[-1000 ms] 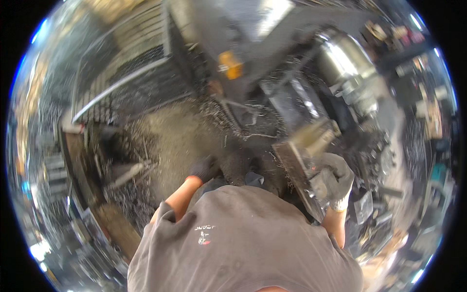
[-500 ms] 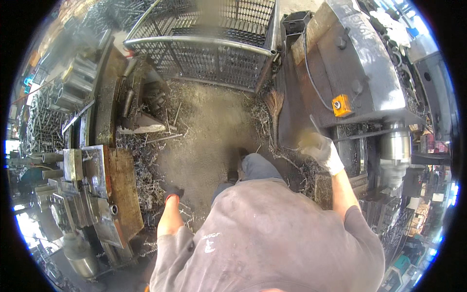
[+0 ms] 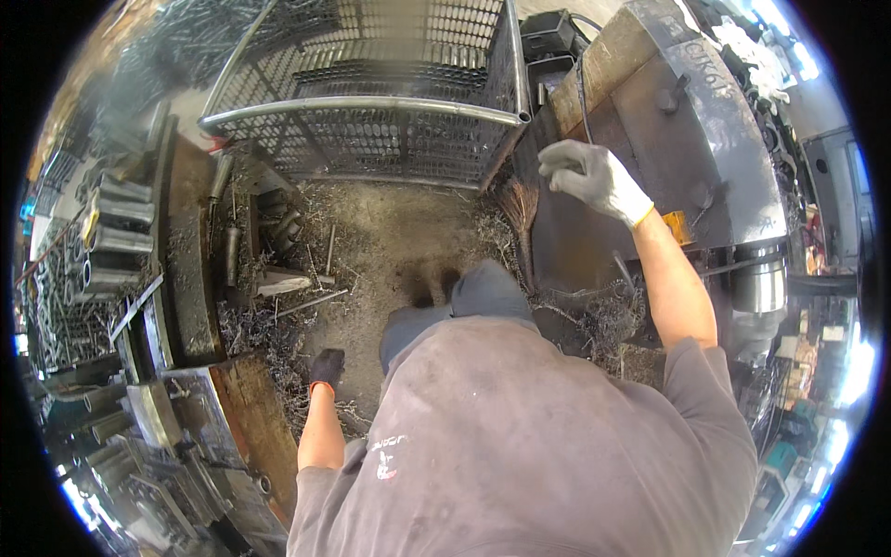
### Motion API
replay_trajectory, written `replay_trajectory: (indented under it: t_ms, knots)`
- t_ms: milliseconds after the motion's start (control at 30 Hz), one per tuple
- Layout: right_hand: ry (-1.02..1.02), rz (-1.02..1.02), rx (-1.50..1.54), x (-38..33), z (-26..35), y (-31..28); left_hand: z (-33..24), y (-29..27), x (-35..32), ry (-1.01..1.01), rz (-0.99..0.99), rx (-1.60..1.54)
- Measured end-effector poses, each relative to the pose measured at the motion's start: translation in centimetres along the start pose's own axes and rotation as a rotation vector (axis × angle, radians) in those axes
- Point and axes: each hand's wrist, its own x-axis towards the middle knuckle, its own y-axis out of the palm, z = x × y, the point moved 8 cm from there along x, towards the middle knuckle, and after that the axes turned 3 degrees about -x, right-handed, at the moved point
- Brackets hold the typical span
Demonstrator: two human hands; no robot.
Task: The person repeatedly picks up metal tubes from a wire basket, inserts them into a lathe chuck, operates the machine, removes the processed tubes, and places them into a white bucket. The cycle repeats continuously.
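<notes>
Far left: racks of metal tubes point(image 3: 116, 237), stacked lengthwise, grey & dull. Just right of them a long rusty bench edge point(image 3: 190, 269) w/ short steel bars point(image 3: 230, 255) lying on it, plus a loose rod point(image 3: 311, 303) on the floor beside.

Floor point(image 3: 390, 232) in the middle: dirt-coloured, strewn w/ curly metal swarf point(image 3: 260, 330), thickest along the bench foot.

Left hand point(image 3: 326, 368): dark glove w/ orange cuff, hanging low beside the person's hip, just above the swarf pile near the bench. Fingers curled loosely; can't tell if it holds anything, looks like nothing.

Far centre: wire mesh cage point(image 3: 371, 102) w/ round tube rim, more bars inside it.

Centre near: person's grey shirt point(image 3: 520, 446) fills the lower frame, knee and boots showing above it.

Right of centre: broom point(image 3: 521, 218) w/ brown bristles, standing upright, head down, leaning at the corner of the big grey machine housing point(image 3: 705, 148). More swarf point(image 3: 603, 316) tangled at its foot.

Right hand point(image 3: 590, 176): light grey glove w/ yellow cuff, raised, arm stretched out. Fingers bent narrow, resting on the machine's near edge, just right of & above the broom. Whether it grips the handle, can't tell.

Far right: shiny cylinder point(image 3: 759, 283) under the housing.
</notes>
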Motion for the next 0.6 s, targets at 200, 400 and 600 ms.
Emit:
replay_trajectory:
  t_ms: [200, 400, 600]
  knots:
    - [0.450, -0.182, 0.320, -10.3, -14.2, 5.5, 2.5, -0.4, 10.4, -0.009, 0.113, 0.265]
    - [0.832, -0.297, 0.585, -18.0, -22.7, 4.7, -4.1, 1.0, 16.6, 0.258, 0.027, 0.290]
    - [0.647, 0.018, 0.220, -4.0, -16.8, 2.2, 3.2, 1.7, 11.2, -0.064, 0.195, 0.013]
